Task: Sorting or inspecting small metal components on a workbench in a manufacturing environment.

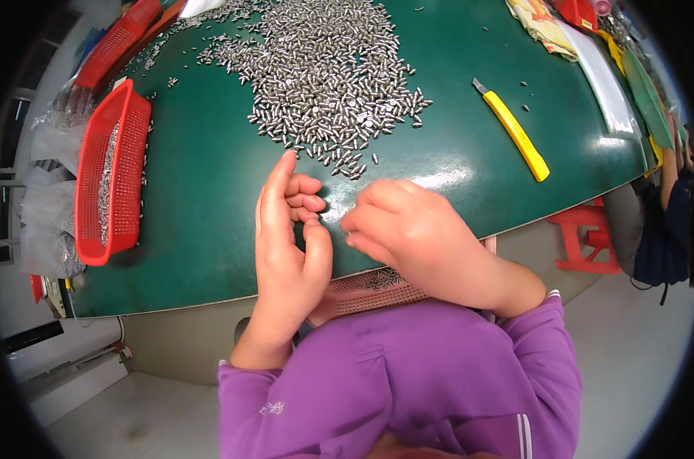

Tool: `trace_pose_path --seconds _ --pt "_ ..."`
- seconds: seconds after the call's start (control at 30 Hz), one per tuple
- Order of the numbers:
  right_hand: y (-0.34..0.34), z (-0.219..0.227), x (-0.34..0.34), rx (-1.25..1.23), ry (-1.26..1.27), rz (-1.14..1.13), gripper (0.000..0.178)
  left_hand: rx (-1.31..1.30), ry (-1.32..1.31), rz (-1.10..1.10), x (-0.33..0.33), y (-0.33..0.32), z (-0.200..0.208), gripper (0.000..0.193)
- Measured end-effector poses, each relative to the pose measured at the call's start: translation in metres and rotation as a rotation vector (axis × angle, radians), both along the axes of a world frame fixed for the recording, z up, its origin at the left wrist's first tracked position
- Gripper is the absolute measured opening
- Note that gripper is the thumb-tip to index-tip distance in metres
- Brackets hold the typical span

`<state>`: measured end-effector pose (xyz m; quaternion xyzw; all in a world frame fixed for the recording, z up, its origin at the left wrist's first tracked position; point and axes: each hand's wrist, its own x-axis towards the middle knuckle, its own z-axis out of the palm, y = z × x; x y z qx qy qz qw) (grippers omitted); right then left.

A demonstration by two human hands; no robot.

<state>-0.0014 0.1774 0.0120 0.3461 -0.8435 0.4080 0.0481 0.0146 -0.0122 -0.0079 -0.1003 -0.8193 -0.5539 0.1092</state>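
A large heap of small shiny metal pins (324, 76), pointed and barrel-shaped, spreads over the green tabletop (202, 206). Just below its near edge is my left hand (286, 229), turned on its side with the index finger stretched out and the others loosely bent; nothing shows in it. To its right, my right hand (416, 229) has thumb and fingers drawn together, and whatever they may hold is hidden. Under both hands, at the table's front edge, a pinkish-red perforated basket (355, 302) contains some of the same metal pins.
On the left stands a red perforated basket (87, 191) with metal pins inside. A yellow box cutter (515, 138), blade out, lies right of the heap. Plastic bags (603, 84) lie at the far right. Beyond the table is a red stool (580, 237), near another person (661, 222).
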Motion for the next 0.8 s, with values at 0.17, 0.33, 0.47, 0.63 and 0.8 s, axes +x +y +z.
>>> trace_pose_path --seconds 0.17,0.33,0.47,0.63,0.8 --pt "0.017 0.008 0.016 0.012 -0.077 0.207 0.013 -0.225 0.019 -0.047 -0.005 0.009 0.014 0.072" --pt "0.018 0.009 -0.014 -0.026 0.128 -0.148 0.024 -0.415 0.156 -0.052 -0.014 0.019 0.015 0.074" --pt "0.012 -0.001 -0.029 0.017 0.144 -0.162 0.012 -0.381 0.147 -0.042 -0.019 0.024 0.012 0.070" --pt "0.013 -0.001 -0.022 0.046 0.129 -0.153 0.008 -0.325 0.112 -0.082 -0.017 0.021 0.012 0.065" --pt "0.016 0.002 -0.015 0.008 0.102 -0.123 0.011 -0.293 0.096 -0.128 -0.011 0.016 0.013 0.066"
